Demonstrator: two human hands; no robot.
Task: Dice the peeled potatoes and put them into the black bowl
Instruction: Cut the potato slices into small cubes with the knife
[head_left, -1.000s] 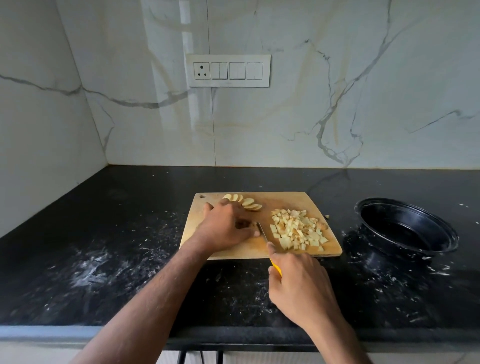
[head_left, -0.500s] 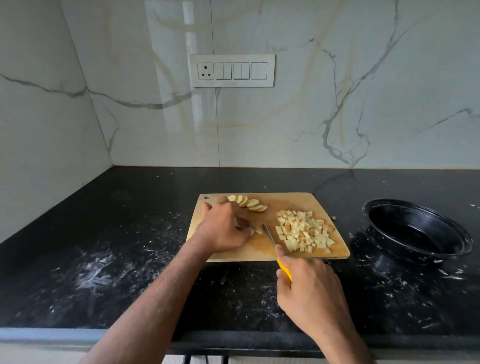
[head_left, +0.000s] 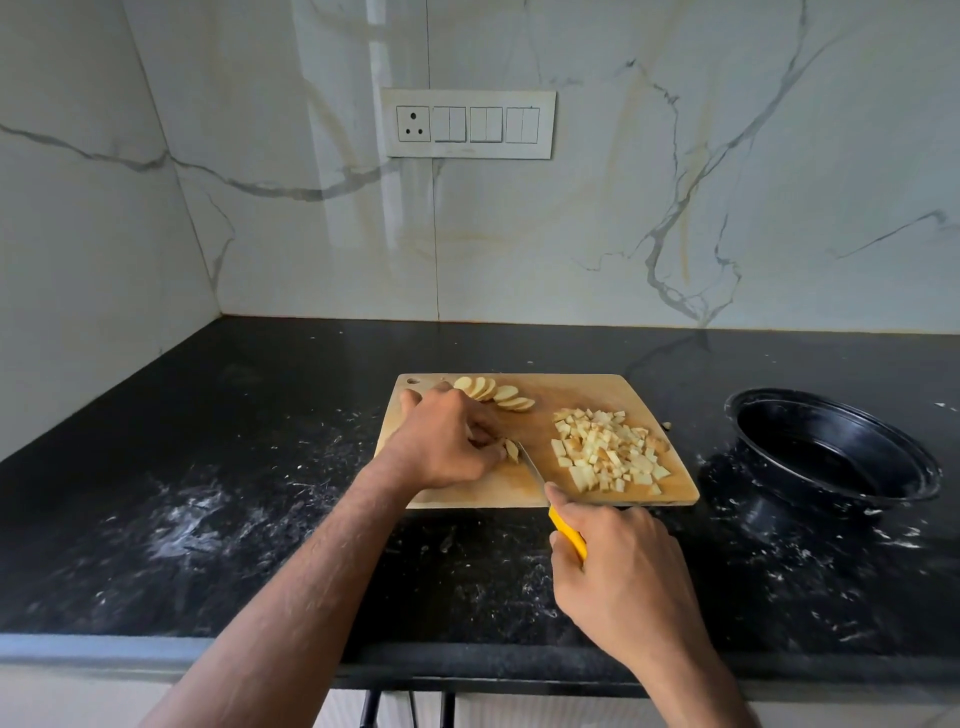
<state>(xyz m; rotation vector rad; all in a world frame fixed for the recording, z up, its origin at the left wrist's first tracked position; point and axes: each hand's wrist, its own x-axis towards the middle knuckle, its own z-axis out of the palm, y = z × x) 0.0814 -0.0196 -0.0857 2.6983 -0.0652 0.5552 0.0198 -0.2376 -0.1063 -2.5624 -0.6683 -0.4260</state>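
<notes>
A wooden cutting board (head_left: 576, 387) lies on the black counter. A pile of diced potato (head_left: 608, 449) covers its right half, and a row of potato slices (head_left: 496, 393) sits at its back left. My left hand (head_left: 447, 441) holds down a small stack of potato strips (head_left: 511, 449) with curled fingers. My right hand (head_left: 623, 577) grips the yellow handle of a knife (head_left: 569, 535), whose blade (head_left: 531, 465) lies against those strips. The black bowl (head_left: 831, 447) stands to the right of the board, with nothing visible inside.
The black counter (head_left: 208, 519) is smeared with white starch marks around the board and bowl. A marble wall with a switch panel (head_left: 467, 123) rises behind. The counter's front edge runs just below my wrists.
The view has shifted slightly. The knife blade has worked a little along the strips under my left hand; both hands stay in nearly the same place.
</notes>
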